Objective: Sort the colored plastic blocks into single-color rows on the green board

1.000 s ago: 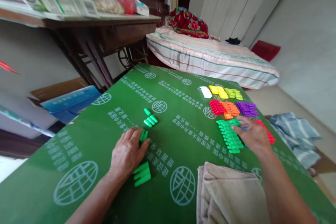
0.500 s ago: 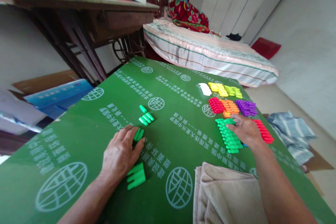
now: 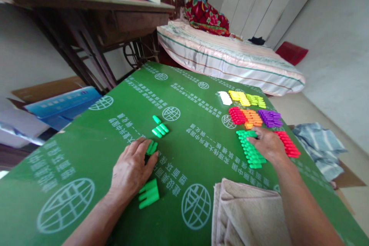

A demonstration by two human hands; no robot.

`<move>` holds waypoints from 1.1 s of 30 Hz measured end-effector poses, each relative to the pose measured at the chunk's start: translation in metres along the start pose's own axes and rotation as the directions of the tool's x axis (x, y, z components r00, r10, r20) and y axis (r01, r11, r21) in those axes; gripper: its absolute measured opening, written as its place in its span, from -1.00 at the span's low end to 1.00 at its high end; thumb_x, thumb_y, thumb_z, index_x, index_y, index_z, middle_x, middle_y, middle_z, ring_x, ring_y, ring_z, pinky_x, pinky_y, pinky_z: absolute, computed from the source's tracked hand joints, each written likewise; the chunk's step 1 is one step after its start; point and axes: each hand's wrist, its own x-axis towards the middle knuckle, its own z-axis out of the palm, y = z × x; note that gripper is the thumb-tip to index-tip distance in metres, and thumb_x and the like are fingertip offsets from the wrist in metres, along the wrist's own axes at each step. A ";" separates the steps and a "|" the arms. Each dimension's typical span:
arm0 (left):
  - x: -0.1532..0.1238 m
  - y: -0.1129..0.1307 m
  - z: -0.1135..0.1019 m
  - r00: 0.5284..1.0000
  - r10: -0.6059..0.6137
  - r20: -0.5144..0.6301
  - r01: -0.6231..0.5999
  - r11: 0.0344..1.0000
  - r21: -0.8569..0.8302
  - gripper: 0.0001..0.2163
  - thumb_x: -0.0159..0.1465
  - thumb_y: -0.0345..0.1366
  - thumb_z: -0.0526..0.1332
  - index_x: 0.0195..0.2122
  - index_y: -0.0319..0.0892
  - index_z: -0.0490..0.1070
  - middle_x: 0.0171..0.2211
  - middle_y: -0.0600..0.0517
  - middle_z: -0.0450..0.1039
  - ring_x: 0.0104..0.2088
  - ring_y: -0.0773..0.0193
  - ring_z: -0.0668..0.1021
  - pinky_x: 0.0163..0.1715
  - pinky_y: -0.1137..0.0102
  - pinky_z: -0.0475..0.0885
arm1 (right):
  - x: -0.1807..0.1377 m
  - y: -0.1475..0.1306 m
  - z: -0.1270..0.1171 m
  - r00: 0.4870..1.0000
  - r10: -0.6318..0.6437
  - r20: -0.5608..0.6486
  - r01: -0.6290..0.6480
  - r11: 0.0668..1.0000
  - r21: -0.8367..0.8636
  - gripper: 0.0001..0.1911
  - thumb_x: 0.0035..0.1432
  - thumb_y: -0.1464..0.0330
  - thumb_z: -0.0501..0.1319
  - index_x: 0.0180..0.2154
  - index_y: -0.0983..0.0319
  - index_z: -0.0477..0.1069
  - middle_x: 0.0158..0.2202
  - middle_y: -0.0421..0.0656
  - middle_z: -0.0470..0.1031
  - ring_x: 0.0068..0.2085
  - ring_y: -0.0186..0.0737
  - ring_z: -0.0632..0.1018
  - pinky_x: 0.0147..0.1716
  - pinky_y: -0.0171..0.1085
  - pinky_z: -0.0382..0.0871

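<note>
My left hand (image 3: 129, 171) rests on the green table, its fingers curled around a few small green plastic pieces (image 3: 151, 147) that look like short pegs or pen caps. Beyond its fingertips lie more green pieces (image 3: 160, 130) and a single one (image 3: 156, 119). A joined-looking green group (image 3: 149, 193) is near the wrist. On the right, my right hand (image 3: 269, 144) pinches a green piece (image 3: 253, 134) at the far end of a neat row of green pieces (image 3: 251, 150). Its other fingers are partly hidden.
Sorted piles stand at the right: white (image 3: 225, 98), yellow (image 3: 240, 97), lime (image 3: 256, 101), red (image 3: 237, 115), orange (image 3: 252, 117), purple (image 3: 270, 118) and pinkish red (image 3: 287, 144). A folded beige cloth (image 3: 248, 211) lies at the front edge. Behind is a bed (image 3: 230, 54).
My right hand has shifted very slightly, the green piece at its fingertips now showing more plainly. My left hand stays in place over its green pieces.
</note>
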 end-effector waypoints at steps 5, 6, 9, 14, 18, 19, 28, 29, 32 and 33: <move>0.000 0.000 0.000 1.000 0.010 -0.002 -0.010 1.000 -0.001 -0.52 0.31 0.02 -0.03 0.02 -0.26 0.37 0.03 -0.20 0.41 0.02 -0.04 0.47 0.04 0.08 0.44 | -0.001 -0.003 -0.003 1.000 0.019 0.007 -0.019 1.000 0.003 -0.64 0.05 0.23 0.25 -0.08 0.14 0.52 -0.25 -0.12 0.62 -0.25 -0.12 0.60 -0.32 -0.27 0.39; 0.000 0.000 0.000 1.000 0.006 0.002 -0.006 1.000 -0.001 -0.51 0.31 0.02 -0.04 0.02 -0.26 0.36 0.03 -0.20 0.41 0.02 -0.04 0.47 0.04 0.08 0.44 | -0.001 -0.003 -0.004 1.000 0.016 0.008 -0.016 1.000 0.014 -0.65 0.05 0.23 0.25 -0.09 0.14 0.52 -0.25 -0.12 0.62 -0.25 -0.12 0.60 -0.31 -0.27 0.39; 0.001 0.002 -0.003 1.000 -0.011 0.014 0.011 1.000 0.005 -0.51 0.31 0.02 -0.05 0.02 -0.27 0.37 0.04 -0.19 0.41 0.02 -0.04 0.47 0.05 0.08 0.44 | -0.001 0.001 -0.007 1.000 0.013 0.000 -0.013 0.999 0.052 -0.66 0.07 0.20 0.24 -0.11 0.14 0.52 -0.21 -0.11 0.63 -0.21 -0.13 0.60 -0.26 -0.26 0.42; 0.001 0.004 -0.005 0.999 -0.028 0.026 0.028 1.000 0.003 -0.52 0.30 0.01 -0.03 0.02 -0.24 0.37 0.05 -0.19 0.41 0.02 -0.03 0.47 0.07 0.09 0.43 | -0.002 0.006 -0.024 0.992 0.103 -0.068 -0.097 0.992 0.085 -0.58 0.09 0.11 0.20 -0.08 0.19 0.52 -0.21 -0.04 0.63 -0.19 -0.04 0.62 -0.22 -0.16 0.45; 0.001 0.004 -0.005 0.999 -0.035 0.025 0.036 0.999 -0.031 -0.52 0.29 0.02 -0.02 0.01 -0.24 0.37 0.05 -0.20 0.40 0.03 -0.05 0.47 0.07 0.08 0.44 | -0.009 0.003 -0.038 0.979 0.140 -0.145 -0.120 0.983 0.139 -0.57 0.07 0.08 0.19 -0.13 0.21 0.54 -0.26 -0.01 0.63 -0.21 0.01 0.62 -0.18 -0.08 0.45; 0.001 0.004 -0.005 0.999 -0.039 0.025 0.040 0.998 -0.043 -0.53 0.29 0.01 -0.01 0.01 -0.24 0.37 0.05 -0.20 0.41 0.03 -0.05 0.47 0.07 0.08 0.43 | -0.011 0.001 -0.040 0.976 0.147 -0.159 -0.122 0.980 0.156 -0.56 0.05 0.08 0.19 -0.15 0.21 0.54 -0.27 -0.01 0.63 -0.21 0.02 0.62 -0.17 -0.07 0.45; 0.000 0.004 -0.004 0.993 -0.114 0.029 0.117 0.975 -0.190 -0.57 0.24 -0.02 0.05 -0.04 -0.23 0.39 0.05 -0.18 0.41 0.07 -0.02 0.45 0.11 0.09 0.42 | -0.036 -0.014 -0.041 0.966 0.180 -0.185 -0.094 0.913 0.398 -0.56 -0.01 0.00 0.22 -0.23 0.17 0.56 -0.29 -0.07 0.64 -0.24 0.00 0.63 -0.16 -0.06 0.47; 0.000 0.004 -0.005 0.992 -0.122 0.028 0.125 0.971 -0.205 -0.58 0.23 -0.02 0.06 -0.05 -0.22 0.39 0.04 -0.17 0.41 0.08 -0.01 0.45 0.11 0.09 0.42 | -0.038 -0.014 -0.041 0.964 0.184 -0.191 -0.093 0.909 0.406 -0.56 0.00 0.01 0.22 -0.22 0.18 0.56 -0.28 -0.07 0.64 -0.23 0.00 0.62 -0.14 -0.06 0.47; 0.000 0.005 -0.006 0.989 -0.149 0.026 0.150 0.954 -0.260 -0.59 0.21 -0.03 0.10 -0.06 -0.22 0.40 0.03 -0.16 0.42 0.06 -0.02 0.46 0.09 0.09 0.43 | -0.042 -0.013 -0.040 0.958 0.206 -0.201 -0.109 0.906 0.409 -0.57 0.03 0.03 0.21 -0.22 0.20 0.56 -0.28 -0.06 0.64 -0.23 0.00 0.62 -0.14 -0.06 0.47; 0.000 0.006 -0.007 0.987 -0.159 0.024 0.159 0.946 -0.282 -0.59 0.20 -0.03 0.11 -0.07 -0.22 0.41 0.02 -0.16 0.43 0.05 -0.02 0.47 0.09 0.09 0.43 | -0.043 -0.013 -0.040 0.957 0.209 -0.203 -0.111 0.905 0.410 -0.57 0.04 0.03 0.21 -0.22 0.20 0.56 -0.28 -0.05 0.64 -0.23 0.00 0.63 -0.15 -0.06 0.48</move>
